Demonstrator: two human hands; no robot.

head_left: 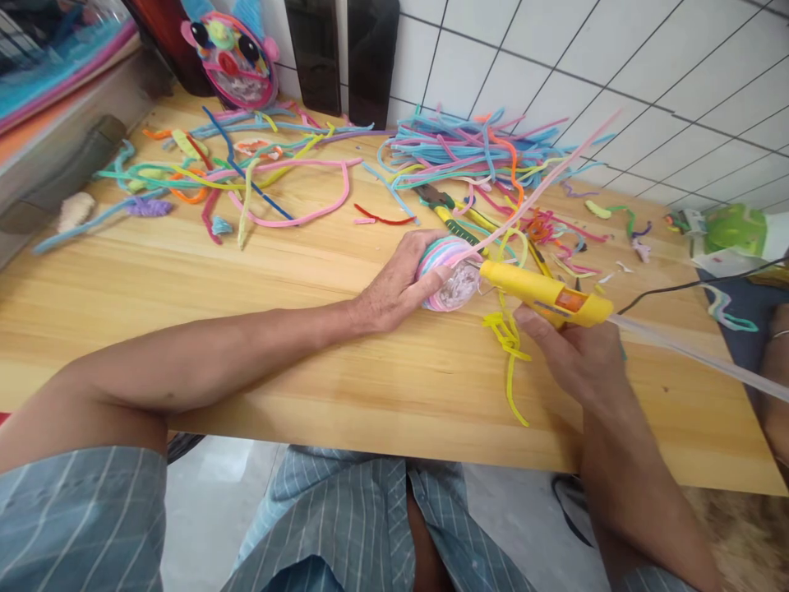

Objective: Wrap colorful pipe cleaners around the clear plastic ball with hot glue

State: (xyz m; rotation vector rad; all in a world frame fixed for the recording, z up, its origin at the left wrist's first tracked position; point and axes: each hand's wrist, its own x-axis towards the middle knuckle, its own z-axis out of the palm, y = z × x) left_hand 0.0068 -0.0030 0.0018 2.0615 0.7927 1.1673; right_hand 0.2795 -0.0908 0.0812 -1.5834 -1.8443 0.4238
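Observation:
My left hand (400,284) is closed around a small clear container (461,288) wrapped in pink, blue and purple pipe cleaners. From the container a long pink pipe cleaner (548,182) sticks up toward the wall. A yellow glue gun (536,289) is gripped in my right hand (576,353), its nozzle at the wrapped edge of the container; whether the tip touches cannot be made out. A long clear glue stick (696,355) runs out of the gun's back end. Just below the gun lies a bent yellow pipe cleaner (510,353).
Behind the hands are a heap of mostly blue pipe cleaners (449,146) and pliers (447,210). More coloured pieces (296,214) lie to the left. A decorated face figure (237,62) stands by the tiled wall (523,49). A black cord (696,285) crosses at right.

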